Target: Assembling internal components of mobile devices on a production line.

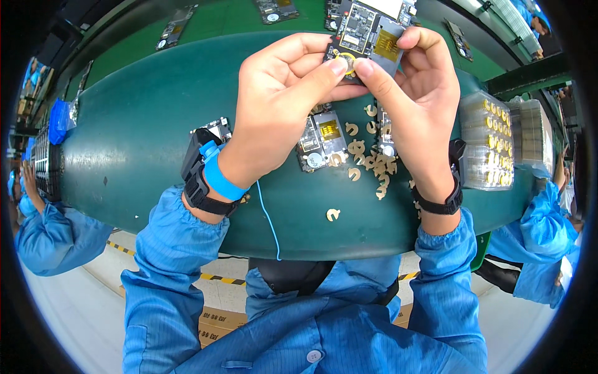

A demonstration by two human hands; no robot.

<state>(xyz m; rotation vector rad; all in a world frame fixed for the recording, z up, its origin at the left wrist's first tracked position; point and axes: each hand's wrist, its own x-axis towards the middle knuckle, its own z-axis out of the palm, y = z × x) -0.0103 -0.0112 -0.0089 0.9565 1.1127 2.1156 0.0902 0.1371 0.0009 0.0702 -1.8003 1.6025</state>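
Observation:
Both hands hold a small dark circuit board up above the green mat. My left hand grips its left edge, thumb pressing a small round gold part at the board's lower corner. My right hand grips the right side, its thumb tip meeting the left thumb on that part. A blue wrist strap with a thin blue cord sits on my left wrist beside a black band. Another black band circles my right wrist.
Another circuit board lies on the green mat under my hands, with several small tan C-shaped pieces scattered beside it. Clear trays of gold parts stand at right. More boards lie on the far belt. Blue-sleeved co-workers flank both sides.

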